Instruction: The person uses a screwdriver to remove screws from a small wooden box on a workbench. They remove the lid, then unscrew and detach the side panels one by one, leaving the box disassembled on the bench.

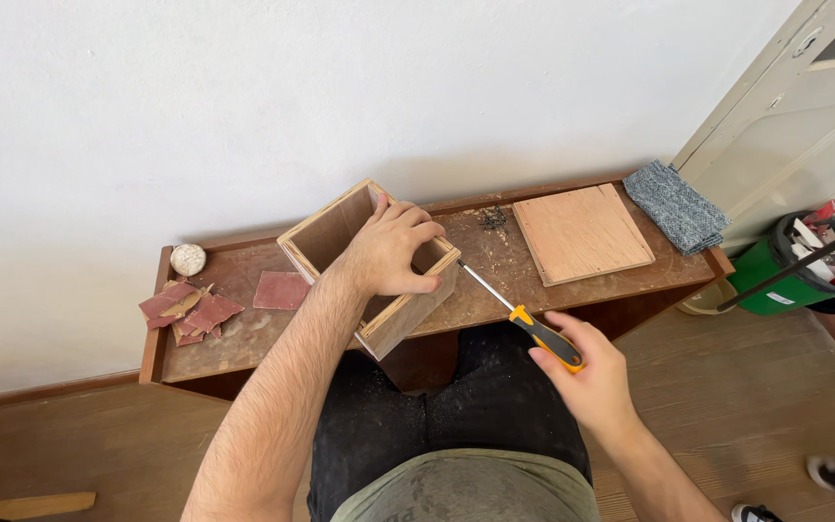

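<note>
Head view: left hand (390,253) clamps wooden box (369,266); right hand (587,372) fingers wrap screwdriver (524,319). Recommend keeping tip square, box braced.

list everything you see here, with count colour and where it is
open plywood box: 1, light brown, middle of the bench
orange-and-black-handled screwdriver: 1, tip at the box's right side
flat square plywood panel: 1, tan, right on the bench
folded grey cloth: 1, bench's far right end
reddish sandpaper pieces: several, left on the bench
small round whitish object: 1, back left corner
low wooden bench: 1, dark brown, against the wall
green bin: 1, far right, on the floor
left hand: grips the box's top edge
right hand: holds the screwdriver handle
</note>
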